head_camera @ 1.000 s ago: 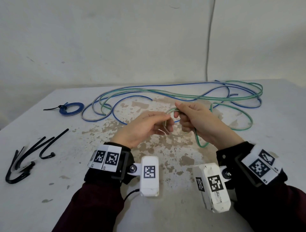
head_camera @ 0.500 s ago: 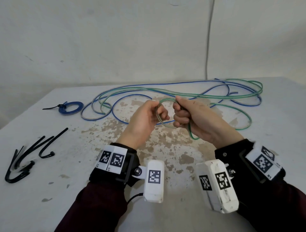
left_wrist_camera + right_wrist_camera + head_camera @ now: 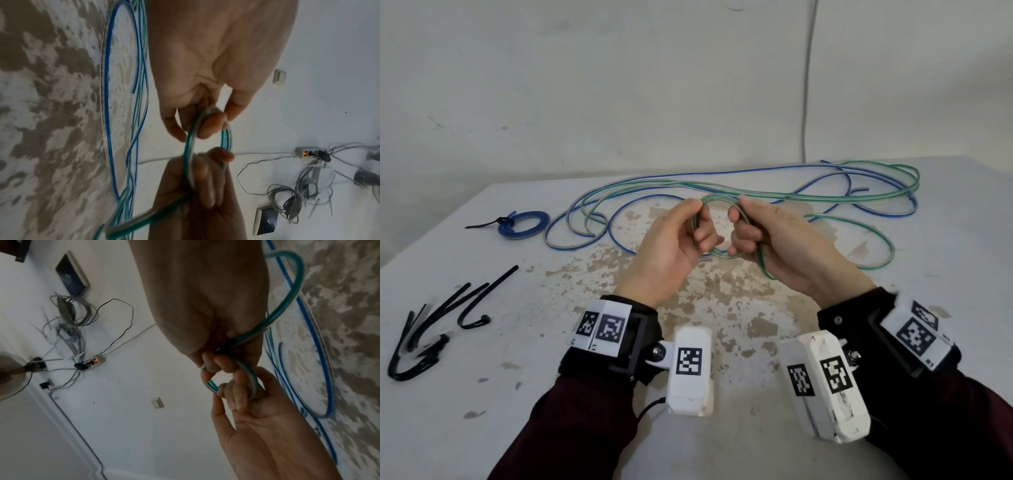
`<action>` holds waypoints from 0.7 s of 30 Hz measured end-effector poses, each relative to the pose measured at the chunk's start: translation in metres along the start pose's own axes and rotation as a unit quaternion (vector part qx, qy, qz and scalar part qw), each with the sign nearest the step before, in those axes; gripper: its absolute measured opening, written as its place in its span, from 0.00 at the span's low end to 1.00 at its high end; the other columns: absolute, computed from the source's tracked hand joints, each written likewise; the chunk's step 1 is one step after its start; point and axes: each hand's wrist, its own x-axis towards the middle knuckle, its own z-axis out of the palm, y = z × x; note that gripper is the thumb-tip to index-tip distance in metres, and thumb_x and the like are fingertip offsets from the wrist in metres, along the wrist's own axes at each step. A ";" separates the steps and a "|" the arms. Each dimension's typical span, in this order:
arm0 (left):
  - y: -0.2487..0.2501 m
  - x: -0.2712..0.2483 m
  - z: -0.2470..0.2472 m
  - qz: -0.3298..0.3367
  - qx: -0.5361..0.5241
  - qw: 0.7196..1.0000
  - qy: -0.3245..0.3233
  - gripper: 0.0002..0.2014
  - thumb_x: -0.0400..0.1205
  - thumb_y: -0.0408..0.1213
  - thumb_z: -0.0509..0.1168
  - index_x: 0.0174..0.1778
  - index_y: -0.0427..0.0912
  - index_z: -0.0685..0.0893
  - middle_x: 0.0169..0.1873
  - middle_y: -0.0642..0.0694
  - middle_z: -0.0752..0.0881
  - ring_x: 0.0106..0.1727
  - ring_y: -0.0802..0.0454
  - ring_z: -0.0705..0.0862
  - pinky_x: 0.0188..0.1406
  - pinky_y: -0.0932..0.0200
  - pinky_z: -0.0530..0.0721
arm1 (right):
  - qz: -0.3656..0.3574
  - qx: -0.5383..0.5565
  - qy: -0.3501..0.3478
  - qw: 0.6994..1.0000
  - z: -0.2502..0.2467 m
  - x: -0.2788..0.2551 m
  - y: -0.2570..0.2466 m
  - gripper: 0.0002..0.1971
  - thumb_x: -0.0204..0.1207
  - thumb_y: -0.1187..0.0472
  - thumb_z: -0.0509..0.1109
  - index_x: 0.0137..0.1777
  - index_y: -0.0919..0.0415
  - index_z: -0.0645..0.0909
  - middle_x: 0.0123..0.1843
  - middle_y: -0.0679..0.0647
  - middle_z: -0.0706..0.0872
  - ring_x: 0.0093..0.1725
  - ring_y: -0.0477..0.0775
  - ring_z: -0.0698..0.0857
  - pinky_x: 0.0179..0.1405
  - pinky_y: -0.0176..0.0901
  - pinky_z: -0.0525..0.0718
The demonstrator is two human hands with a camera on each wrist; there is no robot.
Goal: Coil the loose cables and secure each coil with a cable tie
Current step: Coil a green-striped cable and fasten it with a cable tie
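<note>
Both hands' grip (image 3: pixel 717 230) pinches green cable (image 3: pixel 866 183) loop (wrist tags unreadable).

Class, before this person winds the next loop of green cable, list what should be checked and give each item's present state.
1. Left hand grips the green coil: ok.
2. Right hand grips the coil's other side: ok.
3. Coil is lifted off the table: ok.
4. The remaining green cable lies free of the blue cable: not ok, they cross and overlap.
5. Ties are ready on the table: ok, lying at the left.
6. Number of turns already wound: cannot tell.
</note>
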 end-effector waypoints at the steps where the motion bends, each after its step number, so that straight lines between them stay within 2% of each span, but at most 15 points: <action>1: 0.001 -0.001 0.002 -0.024 -0.001 1.000 -0.014 0.15 0.86 0.36 0.51 0.34 0.38 0.73 0.21 0.48 0.69 0.24 0.52 0.71 0.36 0.60 0.77 | -0.002 -0.006 0.007 1.000 0.000 0.000 -0.001 0.17 0.87 0.57 0.52 0.39 0.62 0.74 0.20 0.45 0.62 0.19 0.43 0.63 0.25 0.34 0.76; 3: 0.002 -0.004 0.005 -0.063 0.011 0.997 -0.042 0.15 0.85 0.36 0.49 0.33 0.38 0.73 0.20 0.47 0.70 0.22 0.51 0.71 0.29 0.61 0.75 | -0.001 -0.029 0.013 0.999 -0.001 0.000 0.000 0.18 0.87 0.57 0.53 0.39 0.63 0.76 0.19 0.44 0.60 0.18 0.42 0.58 0.20 0.33 0.65; 4: 0.001 -0.004 0.005 -0.065 0.025 0.996 -0.050 0.15 0.86 0.37 0.49 0.34 0.38 0.72 0.19 0.49 0.71 0.21 0.52 0.70 0.28 0.61 0.73 | -0.001 -0.040 0.015 0.999 -0.001 0.000 0.001 0.18 0.87 0.57 0.53 0.39 0.63 0.77 0.19 0.45 0.60 0.18 0.42 0.57 0.19 0.33 0.63; 5: 0.000 -0.004 0.005 -0.054 0.044 0.996 -0.053 0.15 0.87 0.37 0.50 0.35 0.38 0.72 0.18 0.52 0.71 0.20 0.53 0.68 0.28 0.60 0.70 | -0.004 -0.050 0.018 0.999 0.000 0.000 0.003 0.18 0.87 0.57 0.54 0.39 0.64 0.78 0.19 0.45 0.60 0.19 0.42 0.57 0.19 0.33 0.64; 7: -0.001 -0.003 0.002 -0.018 0.083 0.995 -0.055 0.16 0.88 0.38 0.50 0.36 0.38 0.71 0.17 0.55 0.68 0.19 0.57 0.64 0.31 0.59 0.68 | -0.015 -0.070 0.020 0.997 0.001 -0.001 0.004 0.19 0.86 0.55 0.56 0.41 0.64 0.81 0.20 0.47 0.63 0.20 0.44 0.62 0.21 0.35 0.74; 10: 0.000 -0.003 -0.001 0.016 0.128 0.992 -0.019 0.15 0.89 0.38 0.52 0.36 0.40 0.73 0.17 0.56 0.62 0.18 0.58 0.59 0.29 0.62 0.69 | -0.017 -0.108 0.002 0.994 -0.003 -0.003 0.002 0.17 0.86 0.55 0.56 0.47 0.64 0.83 0.25 0.52 0.79 0.26 0.48 0.80 0.34 0.42 0.86; 12: -0.001 -0.002 -0.002 0.033 0.152 0.988 0.020 0.15 0.88 0.40 0.54 0.36 0.40 0.74 0.18 0.55 0.61 0.19 0.57 0.59 0.25 0.63 0.69 | -0.001 -0.146 -0.010 0.989 -0.008 -0.004 0.000 0.18 0.87 0.56 0.55 0.50 0.64 0.84 0.36 0.56 0.89 0.35 0.51 0.88 0.38 0.42 0.88; 14: -0.003 -0.001 -0.003 0.050 0.157 0.985 0.048 0.15 0.87 0.41 0.55 0.36 0.41 0.74 0.18 0.55 0.62 0.21 0.56 0.59 0.26 0.59 0.63 | 0.022 -0.176 -0.024 0.984 -0.009 -0.006 0.000 0.19 0.87 0.55 0.53 0.51 0.64 0.85 0.45 0.59 0.91 0.43 0.52 0.90 0.36 0.39 0.87; 15: -0.004 -0.001 -0.003 0.056 0.150 0.985 0.057 0.15 0.88 0.42 0.55 0.35 0.42 0.73 0.18 0.55 0.62 0.21 0.56 0.59 0.28 0.57 0.58 | 0.031 -0.182 -0.034 0.982 -0.008 -0.006 0.002 0.20 0.87 0.55 0.52 0.51 0.64 0.85 0.46 0.59 0.91 0.46 0.52 0.90 0.36 0.39 0.86; 17: -0.005 0.000 -0.004 0.056 0.125 0.989 0.060 0.15 0.88 0.40 0.53 0.36 0.41 0.73 0.18 0.56 0.63 0.22 0.57 0.59 0.29 0.57 0.56 | 0.032 -0.166 -0.042 0.985 -0.003 -0.004 0.006 0.22 0.88 0.55 0.51 0.46 0.64 0.84 0.40 0.58 0.91 0.46 0.53 0.89 0.42 0.40 0.85; 18: -0.005 0.001 -0.004 0.053 0.105 0.992 0.052 0.16 0.89 0.39 0.52 0.36 0.40 0.73 0.18 0.56 0.64 0.21 0.58 0.60 0.28 0.60 0.57 | 0.023 -0.138 -0.037 0.989 -0.001 -0.003 0.007 0.21 0.88 0.55 0.50 0.42 0.63 0.82 0.34 0.56 0.88 0.42 0.53 0.88 0.46 0.40 0.85; 20: -0.003 0.001 -0.003 0.043 0.061 0.997 0.024 0.16 0.89 0.37 0.50 0.37 0.38 0.73 0.19 0.53 0.65 0.21 0.58 0.63 0.27 0.65 0.63 | 0.013 -0.056 -0.011 0.998 0.002 0.000 0.006 0.20 0.87 0.56 0.51 0.36 0.61 0.75 0.23 0.50 0.76 0.31 0.50 0.82 0.47 0.39 0.84; 21: -0.002 0.001 -0.002 0.037 0.048 0.998 0.014 0.16 0.89 0.37 0.50 0.36 0.38 0.73 0.20 0.52 0.66 0.21 0.57 0.65 0.27 0.65 0.65 | 0.013 -0.027 0.002 1.000 0.002 0.000 0.004 0.20 0.87 0.55 0.52 0.35 0.60 0.73 0.21 0.48 0.70 0.26 0.48 0.77 0.44 0.38 0.84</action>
